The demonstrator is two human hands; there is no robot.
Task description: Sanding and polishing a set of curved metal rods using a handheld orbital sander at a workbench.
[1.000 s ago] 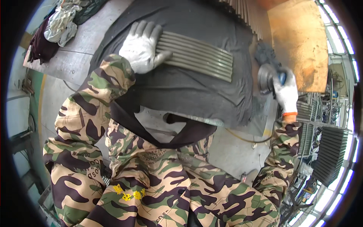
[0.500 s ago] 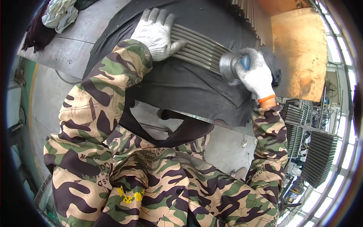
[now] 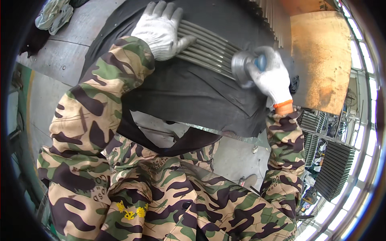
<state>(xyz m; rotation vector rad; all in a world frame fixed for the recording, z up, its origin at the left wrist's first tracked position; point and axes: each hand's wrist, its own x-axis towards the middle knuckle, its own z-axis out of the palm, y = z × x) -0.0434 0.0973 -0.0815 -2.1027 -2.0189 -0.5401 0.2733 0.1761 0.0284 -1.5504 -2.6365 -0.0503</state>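
Note:
Several slim metal rods (image 3: 207, 44) lie side by side on a black cloth (image 3: 181, 94). My left hand (image 3: 157, 30), in a white knit glove, rests flat over their left ends. Its fingers are stretched out and the thumb lies across the rods. Over the right ends, my gloved right hand (image 3: 272, 76) is closed around a palm sander (image 3: 242, 67) with a blue body and a round silver disc. The disc looks blurred and sits on the rods, covering their right ends.
More metal rods (image 3: 270, 18) lie at the far right, beside a stained tan board (image 3: 321, 60). A bundle of pale cloth (image 3: 54, 18) is on the metal table (image 3: 70, 52) at far left. Racks of stacked bars (image 3: 334, 170) stand beyond my right arm.
The view has shifted slightly, so the table and left arm appear farther left. The sander has moved only a little over the rods' right ends. Both hands keep the same hold.

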